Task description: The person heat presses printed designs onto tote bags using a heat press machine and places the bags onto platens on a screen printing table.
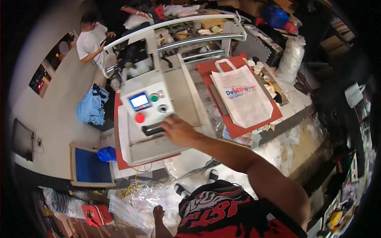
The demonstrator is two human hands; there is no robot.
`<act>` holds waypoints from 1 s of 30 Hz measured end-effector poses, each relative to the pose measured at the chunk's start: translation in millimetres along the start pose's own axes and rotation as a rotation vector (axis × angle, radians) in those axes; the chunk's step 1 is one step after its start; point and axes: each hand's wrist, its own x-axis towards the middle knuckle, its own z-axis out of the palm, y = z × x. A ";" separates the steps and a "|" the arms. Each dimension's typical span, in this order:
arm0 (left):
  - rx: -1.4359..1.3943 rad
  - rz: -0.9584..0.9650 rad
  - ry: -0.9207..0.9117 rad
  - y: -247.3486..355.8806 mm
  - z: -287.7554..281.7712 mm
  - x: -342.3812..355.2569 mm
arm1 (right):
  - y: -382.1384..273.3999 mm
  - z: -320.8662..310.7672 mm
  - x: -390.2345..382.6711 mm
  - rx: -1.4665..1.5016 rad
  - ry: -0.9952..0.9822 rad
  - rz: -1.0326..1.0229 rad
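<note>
We apparently worked the press (153, 108), right hand (177, 130) touching its near handle (152, 129), left hand (158, 213) apart, grips unclear; the next move likely needed firm hold.

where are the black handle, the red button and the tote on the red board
black handle (153, 131): head view, its bar
red button (139, 118): head view, its cap
tote (250, 109): head view, its front panel

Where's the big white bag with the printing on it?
In the head view, the white bag lies right of centre over a red board, to the right of the press.
</note>
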 end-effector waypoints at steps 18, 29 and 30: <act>0.279 -0.142 -0.219 -167.3 60.4 -166.3 | -76.6 11.3 0.0 0.765 0.102 -0.077; -0.007 -0.149 -0.016 -42.6 107.9 -113.4 | 180.4 -98.6 -257.7 0.178 0.232 0.666; -0.083 -0.152 -0.046 -34.1 117.9 -111.0 | 216.6 -112.4 -268.0 0.118 0.206 0.674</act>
